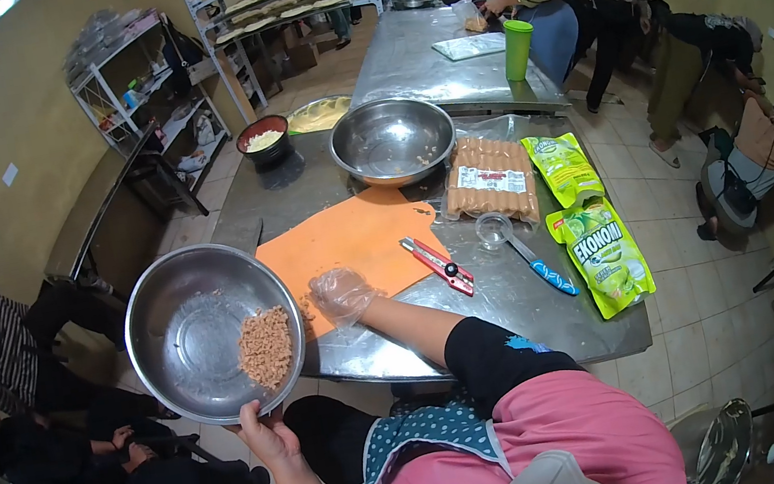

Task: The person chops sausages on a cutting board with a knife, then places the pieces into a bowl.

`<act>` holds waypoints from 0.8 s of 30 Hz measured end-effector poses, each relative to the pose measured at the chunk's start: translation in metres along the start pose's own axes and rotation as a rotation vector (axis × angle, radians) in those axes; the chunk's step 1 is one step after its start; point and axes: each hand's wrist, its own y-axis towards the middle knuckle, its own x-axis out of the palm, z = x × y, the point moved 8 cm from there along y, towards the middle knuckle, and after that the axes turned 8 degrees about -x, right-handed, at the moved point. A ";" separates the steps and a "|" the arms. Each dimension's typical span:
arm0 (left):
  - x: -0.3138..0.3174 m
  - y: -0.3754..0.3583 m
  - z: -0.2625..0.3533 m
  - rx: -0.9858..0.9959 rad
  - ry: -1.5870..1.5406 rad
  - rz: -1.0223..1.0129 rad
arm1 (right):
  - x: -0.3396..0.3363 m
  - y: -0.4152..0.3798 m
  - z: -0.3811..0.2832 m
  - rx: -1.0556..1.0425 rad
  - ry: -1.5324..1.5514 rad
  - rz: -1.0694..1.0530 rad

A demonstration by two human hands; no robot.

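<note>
My left hand [268, 435] grips the near rim of a large steel bowl [167, 322], which is tilted at the table's left front edge. A heap of finely chopped brown food [265, 348] lies on the bowl's right side. My right hand [343, 297], in a clear plastic glove, rests low on the orange cutting board [345, 233] beside the bowl's rim. Its fingers look extended, though the glove blurs them, and a few brown crumbs lie near them. A red utility knife [438, 266] lies on the board's right edge.
Behind the board stand a second steel bowl [393, 140] and a dark bowl of white shreds [264, 142]. A sausage pack [489, 180], a blue-handled measuring scoop [540, 263] and green pouches [602, 254] lie to the right. A green tumbler [519, 49] stands farther back. Several people surround the tables.
</note>
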 end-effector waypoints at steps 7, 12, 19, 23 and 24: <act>0.000 0.001 -0.002 -0.003 -0.007 -0.007 | 0.001 0.001 0.001 0.002 -0.013 0.006; 0.003 -0.002 0.000 -0.003 -0.004 -0.008 | -0.001 0.000 -0.001 -0.010 -0.020 0.006; -0.004 0.005 -0.005 -0.017 -0.004 -0.007 | 0.000 0.001 0.000 0.005 -0.010 -0.016; -0.001 0.002 -0.003 -0.002 0.004 -0.011 | 0.001 0.001 0.000 -0.012 -0.012 -0.005; 0.001 0.000 -0.002 0.001 0.004 0.000 | 0.001 0.001 0.000 -0.013 -0.016 -0.002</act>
